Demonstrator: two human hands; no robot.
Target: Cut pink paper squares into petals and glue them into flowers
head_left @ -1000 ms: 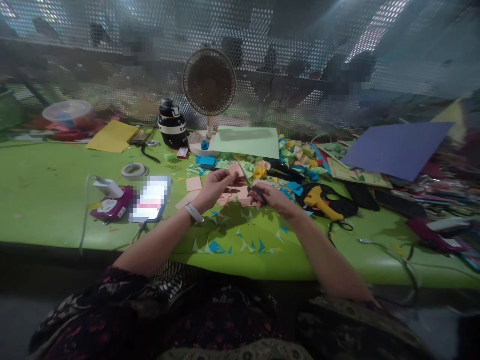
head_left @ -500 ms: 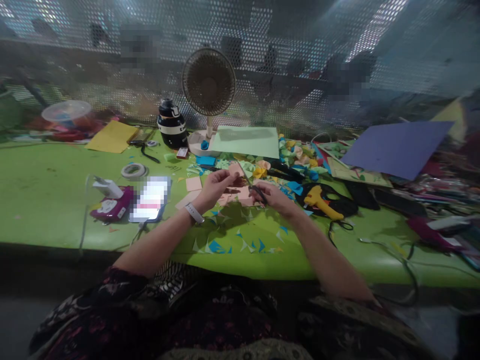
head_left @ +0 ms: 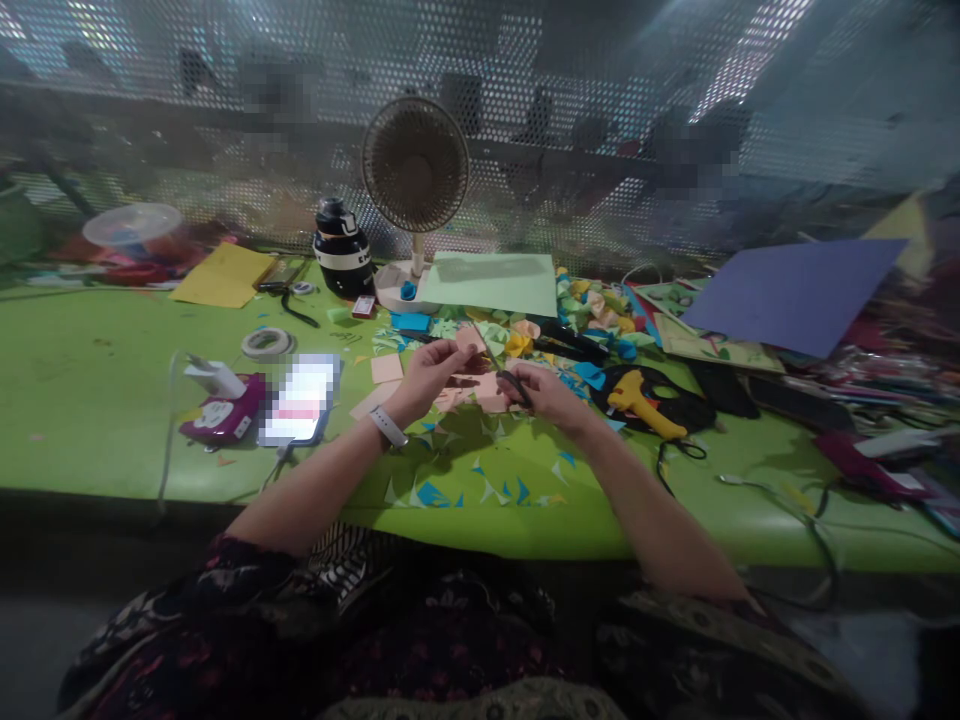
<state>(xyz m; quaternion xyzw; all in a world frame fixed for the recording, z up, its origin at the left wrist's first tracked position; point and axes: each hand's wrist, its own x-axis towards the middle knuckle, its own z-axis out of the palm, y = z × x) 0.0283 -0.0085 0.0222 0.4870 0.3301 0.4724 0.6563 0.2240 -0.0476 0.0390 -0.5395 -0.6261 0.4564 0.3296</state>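
Observation:
My left hand (head_left: 437, 372) pinches a small pink paper piece (head_left: 470, 338) between thumb and fingers, above the green table. Fingers of my right hand (head_left: 546, 392) are wrapped round the dark handles of a pair of scissors (head_left: 516, 387). Their blades point up and left, close against the paper's right edge; whether they touch it I cannot tell. Beneath the hands lie more pink paper pieces (head_left: 491, 393), and a pink square (head_left: 387, 369) rests left of my left hand. Blue and pale offcuts (head_left: 433, 494) are scattered nearer the front edge.
A phone (head_left: 302, 398) and a tape roll (head_left: 268, 343) lie at left. Behind stand a black bottle (head_left: 343, 255) and a fan (head_left: 416, 165). Pale green sheets (head_left: 495, 283) lie before a heap of paper petals (head_left: 600, 305). To the right is a yellow glue gun (head_left: 641, 402).
The pink paper in my left hand has tilted and shifted slightly left. Both hands otherwise stay nearly where they were, and the scissors remain in my right hand.

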